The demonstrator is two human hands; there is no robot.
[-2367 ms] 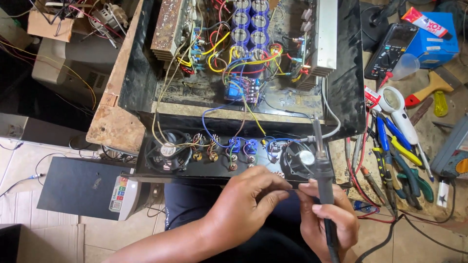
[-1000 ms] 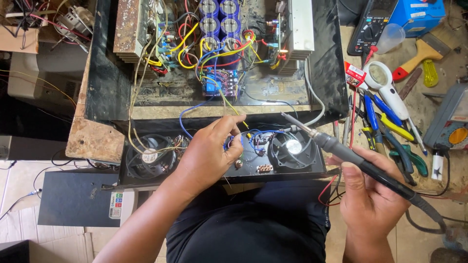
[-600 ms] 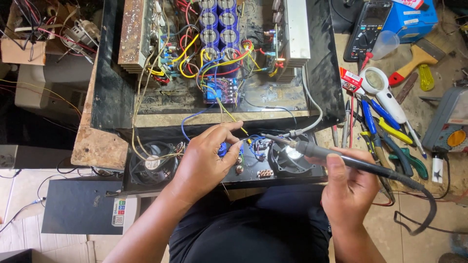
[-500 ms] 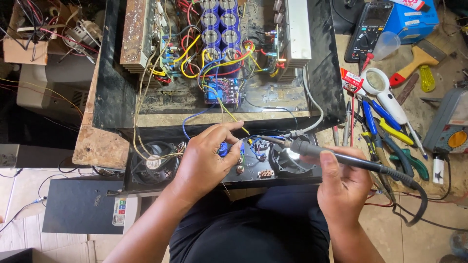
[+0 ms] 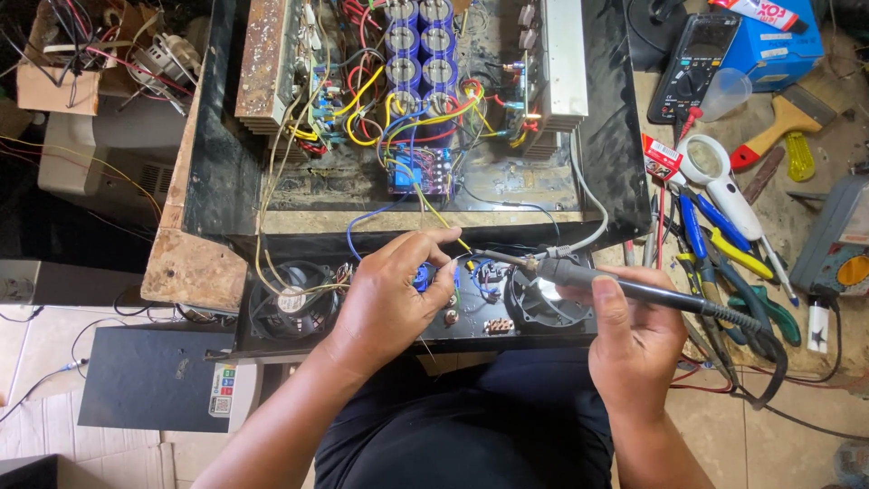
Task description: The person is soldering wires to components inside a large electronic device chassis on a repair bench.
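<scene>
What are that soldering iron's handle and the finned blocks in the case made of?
Soldering iron in the right hand: the handle looks like matte black plastic, the front shaft like bare metal. Finned blocks: pale grey ribbed metal, probably aluminium; the left one looks rusty or stained.

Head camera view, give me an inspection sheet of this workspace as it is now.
Surface: worn wooden bench, dusty.
Job's things: open amplifier chassis; rear panel with two fans; soldering iron, tip at the panel's middle.
Clutter: pliers, magnifying glass, multimeter, brush.
Hands: left hand pinches at wiring on the panel; right hand grips the iron.
Cables: coloured wires inside the chassis; iron's cord loops right.
Surroundings: tiled floor, dark box lower left.
</scene>
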